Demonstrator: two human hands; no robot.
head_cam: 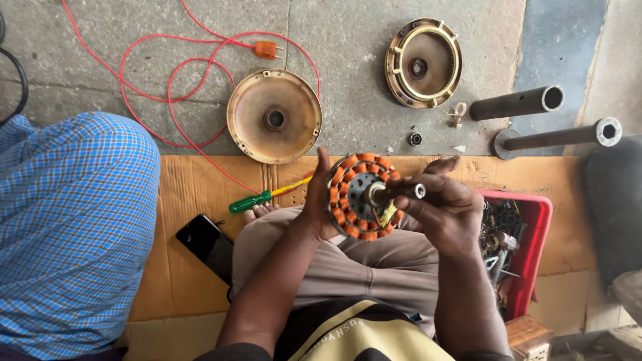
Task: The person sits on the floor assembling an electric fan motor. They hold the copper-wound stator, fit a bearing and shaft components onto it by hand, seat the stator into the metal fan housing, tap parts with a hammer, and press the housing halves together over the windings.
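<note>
A person seated on cardboard [194,180] holds a fan stator [362,196] with orange copper windings above the lap. The left hand [317,200] grips its rim edge; the right hand [445,207] is closed around its steel shaft [400,192]. A green screwdriver [257,199] lies just left, a red parts bin [535,241] right, two round motor covers [274,117] on concrete beyond

One stator [361,195] sits between two hands, left [314,200] and right [445,207]. Two round metal covers lie far: one [274,116] at centre, one [423,63] to the right. Two pipes [516,103] [558,136] lie far right. There is one screwdriver [257,199], one phone [206,245], one red cable [167,80], one plug [267,49], one red tray [531,247] and one bearing [415,139].
</note>
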